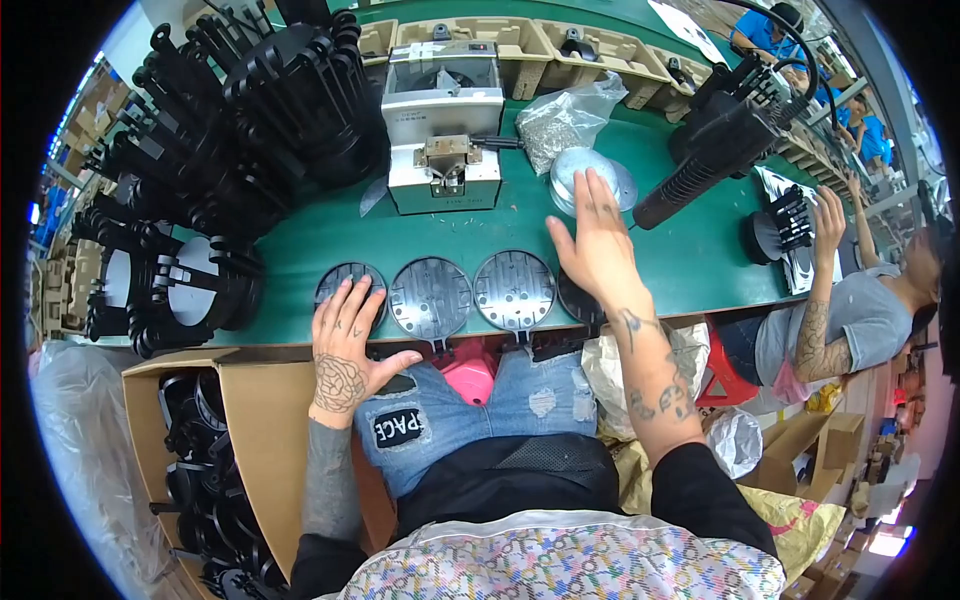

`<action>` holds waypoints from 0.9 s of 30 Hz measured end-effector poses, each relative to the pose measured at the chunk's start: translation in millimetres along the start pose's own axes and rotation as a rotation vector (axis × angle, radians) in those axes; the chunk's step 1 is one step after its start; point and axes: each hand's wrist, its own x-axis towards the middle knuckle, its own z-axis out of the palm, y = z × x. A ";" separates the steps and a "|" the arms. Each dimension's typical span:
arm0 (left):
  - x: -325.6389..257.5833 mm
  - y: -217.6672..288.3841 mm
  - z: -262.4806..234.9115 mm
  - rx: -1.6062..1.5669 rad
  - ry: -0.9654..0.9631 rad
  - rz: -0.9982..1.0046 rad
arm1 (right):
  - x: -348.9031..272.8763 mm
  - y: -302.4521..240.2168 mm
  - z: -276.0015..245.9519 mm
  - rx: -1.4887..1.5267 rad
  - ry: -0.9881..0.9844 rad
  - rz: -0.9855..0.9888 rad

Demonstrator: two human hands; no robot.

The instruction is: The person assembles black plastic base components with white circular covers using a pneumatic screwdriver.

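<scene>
Far left, a cardboard box (pixel 255 440) sits beside the person's knee, packed with black plastic frames (pixel 200 480). Above it, on the green table (pixel 690 260), more black ring-shaped frames (pixel 170 285) stand in stacks, and a taller heap of the same black parts (pixel 260 110) towers behind them.

Now the left hand (pixel 345 345): it lies flat, fingers spread apart, fingertips pressing down on the leftmost of the round black discs (pixel 350 283) at the table's near edge. Nothing is gripped; the palm hangs just off the edge, over the lap. Just to the right, two more round discs lie side by side in the same row, the middle disc (pixel 431 297) and the right disc (pixel 514 290), each nearly touching its neighbour. Behind them stands a grey metal machine (pixel 443 130), square on the table.

Moving right, the right hand (pixel 598 245) is up over the table, open, fingers straight and held together, holding nothing. It hovers past the right end of the row, its fingertips reaching to a shallow round metal dish (pixel 590 180). Behind the dish lies a clear plastic bag (pixel 565 120) of small parts. Further right, a long black finned part (pixel 725 130) lies slanted across the table.

At the far right edge, another person (pixel 850 320) in a grey shirt reaches a hand (pixel 828 222) to a black part (pixel 775 232) of their own.
</scene>
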 end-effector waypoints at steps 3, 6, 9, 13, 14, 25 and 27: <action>2.8 8.3 -0.5 -0.010 0.027 -0.015 | 8.7 13.5 14.3 -0.344 0.035 -0.046; 4.4 35.9 -5.5 -0.080 0.091 -0.013 | 5.9 17.6 0.8 -0.279 0.027 -0.072; 22.7 76.9 -2.5 -0.203 0.087 0.106 | 6.6 17.0 -19.4 -0.253 0.005 -0.112; 47.0 126.9 18.6 -0.345 0.034 0.186 | -2.6 24.0 -43.1 -0.125 0.290 -0.372; 52.0 137.1 24.7 -0.372 0.045 0.171 | -8.4 19.0 -55.5 -0.086 0.301 -0.404; 79.9 181.0 80.4 -0.202 -0.148 0.226 | -112.3 44.6 -70.0 0.246 -0.031 -0.261; 77.9 179.5 83.7 -0.214 -0.153 0.251 | -116.7 47.2 -67.6 0.260 -0.051 -0.175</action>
